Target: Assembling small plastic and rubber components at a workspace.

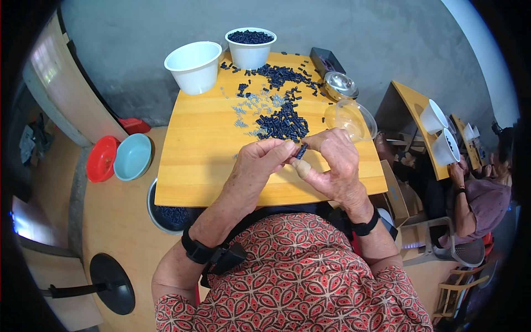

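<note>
Over the near half of a wooden table (188, 166), my two hands meet in front of me. Between the thumb and forefinger of my right hand (334, 163) is a small dark blue plastic piece (301, 151). My left hand (263, 160) pinches close beside it, thumb against forefinger; anything in that pinch is too small to name. Just beyond my fingers lies a pile of similar dark blue pieces (283, 122). Small clear or silvery parts (253, 102) are scattered to its left. More dark pieces (279, 76) spread farther back.
At the back stand a white tub (193, 72) and another tub (250, 55) full of dark pieces. A clear bowl (359, 119), a metal bowl (338, 87) and a black tray (327, 61) line the right side. Floor basins (133, 157) stand left. A person (478, 205) sits at right.
</note>
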The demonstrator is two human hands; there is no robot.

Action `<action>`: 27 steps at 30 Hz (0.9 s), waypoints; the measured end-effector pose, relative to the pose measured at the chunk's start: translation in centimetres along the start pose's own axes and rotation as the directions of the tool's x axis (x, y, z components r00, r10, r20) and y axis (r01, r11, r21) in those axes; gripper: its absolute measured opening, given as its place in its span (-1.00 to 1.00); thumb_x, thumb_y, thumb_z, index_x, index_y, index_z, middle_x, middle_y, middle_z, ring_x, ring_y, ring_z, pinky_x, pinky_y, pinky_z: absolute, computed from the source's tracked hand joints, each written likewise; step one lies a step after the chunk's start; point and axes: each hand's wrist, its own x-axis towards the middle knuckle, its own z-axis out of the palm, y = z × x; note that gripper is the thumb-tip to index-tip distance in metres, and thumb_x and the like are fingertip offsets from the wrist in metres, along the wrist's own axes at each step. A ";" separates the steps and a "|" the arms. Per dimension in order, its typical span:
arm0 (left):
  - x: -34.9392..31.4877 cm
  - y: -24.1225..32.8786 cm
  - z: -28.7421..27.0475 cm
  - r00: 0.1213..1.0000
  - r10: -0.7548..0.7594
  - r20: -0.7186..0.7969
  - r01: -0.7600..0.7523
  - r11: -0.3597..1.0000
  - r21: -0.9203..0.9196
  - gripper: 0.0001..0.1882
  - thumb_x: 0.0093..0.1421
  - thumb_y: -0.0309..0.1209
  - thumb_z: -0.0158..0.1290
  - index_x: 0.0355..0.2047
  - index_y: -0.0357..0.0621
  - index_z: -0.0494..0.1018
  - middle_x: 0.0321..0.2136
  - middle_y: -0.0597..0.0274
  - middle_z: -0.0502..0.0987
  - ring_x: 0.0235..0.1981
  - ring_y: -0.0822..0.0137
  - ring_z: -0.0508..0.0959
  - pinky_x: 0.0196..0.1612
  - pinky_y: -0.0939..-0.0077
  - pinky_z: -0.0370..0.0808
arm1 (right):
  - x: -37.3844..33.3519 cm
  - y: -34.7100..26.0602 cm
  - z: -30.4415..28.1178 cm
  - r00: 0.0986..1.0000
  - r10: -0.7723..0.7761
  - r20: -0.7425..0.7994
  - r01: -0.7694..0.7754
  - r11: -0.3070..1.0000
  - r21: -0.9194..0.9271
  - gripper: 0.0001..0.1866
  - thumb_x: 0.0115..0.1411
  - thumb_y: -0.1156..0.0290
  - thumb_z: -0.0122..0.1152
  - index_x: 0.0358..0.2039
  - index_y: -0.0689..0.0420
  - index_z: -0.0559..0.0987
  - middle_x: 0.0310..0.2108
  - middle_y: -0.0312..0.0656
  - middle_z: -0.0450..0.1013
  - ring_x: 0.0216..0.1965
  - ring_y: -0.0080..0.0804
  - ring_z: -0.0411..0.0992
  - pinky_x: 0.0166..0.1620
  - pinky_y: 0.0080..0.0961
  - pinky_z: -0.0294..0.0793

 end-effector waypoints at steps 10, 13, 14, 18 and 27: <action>-0.3 0.4 -0.1 0.996 0.056 0.065 -0.062 0.993 0.104 -0.81 0.29 -0.39 0.16 -0.23 -0.28 0.62 -0.29 0.26 0.64 -0.18 0.49 0.56 0.01 0.57 0.44 | 0.0 -0.3 0.3 0.999 -0.030 0.039 0.030 0.999 -0.023 -0.70 -0.12 0.41 0.48 -0.35 0.17 0.59 -0.44 -0.16 0.49 -0.39 -0.18 0.45 -0.29 -0.28 0.40; -0.3 0.3 -0.2 0.996 0.055 0.064 -0.062 0.990 0.125 -0.82 0.28 -0.39 0.16 -0.26 -0.29 0.63 -0.31 0.24 0.64 -0.19 0.49 0.56 0.02 0.56 0.43 | 0.3 -0.5 0.0 0.995 -0.043 0.089 0.047 0.998 -0.041 -0.71 -0.10 0.39 0.48 -0.37 0.15 0.57 -0.45 -0.18 0.47 -0.38 -0.20 0.44 -0.29 -0.29 0.39; -0.2 0.2 -0.2 0.997 0.053 0.063 -0.061 0.990 0.129 -0.82 0.28 -0.40 0.16 -0.27 -0.29 0.63 -0.32 0.24 0.65 -0.19 0.48 0.56 0.03 0.55 0.43 | 0.3 -0.5 0.1 0.994 -0.039 0.101 0.044 0.998 -0.049 -0.71 -0.10 0.38 0.48 -0.38 0.15 0.57 -0.46 -0.19 0.45 -0.39 -0.21 0.43 -0.30 -0.30 0.38; -0.1 -0.2 -0.2 0.996 0.074 0.048 -0.081 0.984 0.160 -0.76 0.24 -0.33 0.19 -0.26 -0.30 0.65 -0.35 0.30 0.65 -0.26 0.56 0.53 -0.10 0.62 0.44 | 0.3 -0.4 -0.3 0.984 -0.033 0.174 0.047 0.996 -0.076 -0.72 -0.09 0.36 0.48 -0.42 0.13 0.55 -0.50 -0.21 0.41 -0.42 -0.22 0.40 -0.33 -0.30 0.36; -0.1 0.0 -0.1 0.997 0.056 0.056 -0.064 0.985 0.162 -0.79 0.30 -0.37 0.14 -0.23 -0.28 0.63 -0.30 0.27 0.64 -0.25 0.51 0.54 -0.02 0.59 0.44 | 0.3 -0.2 -0.4 0.996 -0.012 0.093 0.016 0.999 -0.038 -0.70 -0.13 0.36 0.52 -0.43 0.15 0.57 -0.53 -0.18 0.42 -0.47 -0.20 0.40 -0.36 -0.29 0.36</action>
